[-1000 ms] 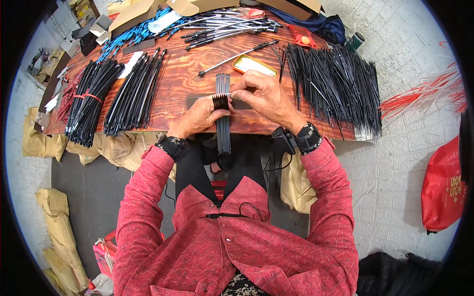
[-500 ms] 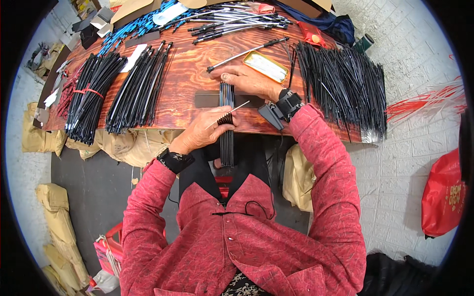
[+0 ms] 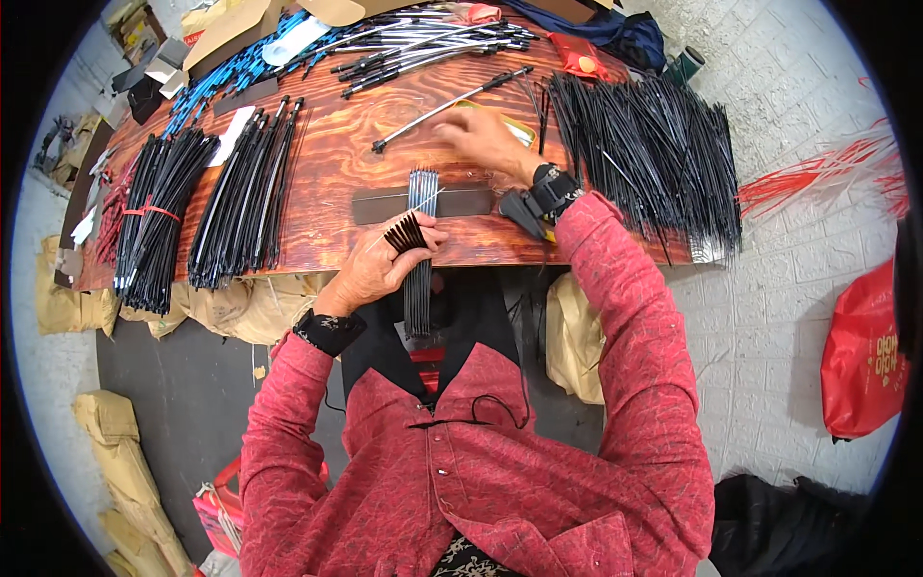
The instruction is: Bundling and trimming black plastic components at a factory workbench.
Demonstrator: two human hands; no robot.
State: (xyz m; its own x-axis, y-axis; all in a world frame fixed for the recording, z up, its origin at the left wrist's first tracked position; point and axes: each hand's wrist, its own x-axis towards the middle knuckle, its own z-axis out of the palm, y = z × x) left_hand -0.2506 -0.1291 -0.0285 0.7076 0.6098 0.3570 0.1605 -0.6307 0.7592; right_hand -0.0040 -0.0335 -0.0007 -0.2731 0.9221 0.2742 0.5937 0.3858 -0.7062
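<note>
My left hand (image 3: 380, 260) is closed around a narrow bundle of thin black rods (image 3: 417, 298) with pale upper ends. The bundle stands across the table's front edge, its lower end hanging over my lap. A row of short dark pieces (image 3: 405, 234) fans out at the fingers, and a thin pale stick (image 3: 426, 203) slants across the rods. My right hand (image 3: 495, 144) is above the table, off the bundle, its fingers apart and apparently holding nothing. Partly behind it lies a yellow-rimmed tray (image 3: 524, 130). A silver-and-black rod (image 3: 447, 111) lies just beyond.
A dark flat strip (image 3: 466, 200) lies under the bundle. Bundles of black rods (image 3: 163, 216) (image 3: 245, 197) lie at left, a large black pile (image 3: 654, 163) at right. Silver rods (image 3: 433, 48), blue rods (image 3: 226, 77) and a red packet (image 3: 580, 58) are at the back.
My right hand has lifted off the top of the rod bundle and moved up over the tray. My left hand still grips the bundle, and the short dark pieces show more plainly. The view has shifted slightly.
</note>
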